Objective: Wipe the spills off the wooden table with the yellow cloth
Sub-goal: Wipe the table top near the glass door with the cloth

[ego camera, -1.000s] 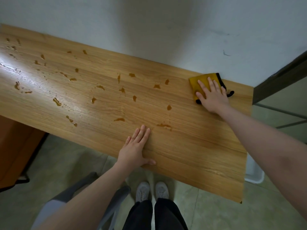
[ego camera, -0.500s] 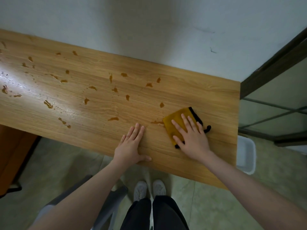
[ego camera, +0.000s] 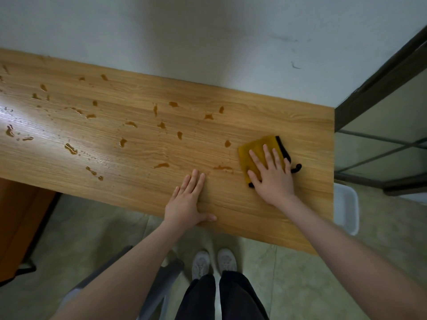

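The wooden table (ego camera: pixel 265 227) runs left to right below a white wall. Several brown spills dot it, such as a drop (ego camera: pixel 227 143) just left of the cloth and a streak (ego camera: pixel 223 167) between my hands. The yellow cloth (ego camera: pixel 256 147), black-edged with a black loop, lies flat near the table's right end. My right hand (ego camera: pixel 272 176) presses down on it with fingers spread, covering its near half. My left hand (ego camera: pixel 187 199) rests flat on bare wood near the front edge, holding nothing.
A white plastic bin (ego camera: pixel 346 209) sits on the floor off the table's right end. A dark-framed glass door (ego camera: pixel 381 144) stands to the right. A grey chair (ego camera: pixel 161 280) is by my legs, and brown furniture (ego camera: pixel 20 227) sits under the left part.
My right hand slid the cloth from the back right corner toward the front edge, beside the streak, then slightly back to the right. My left hand stayed planted.
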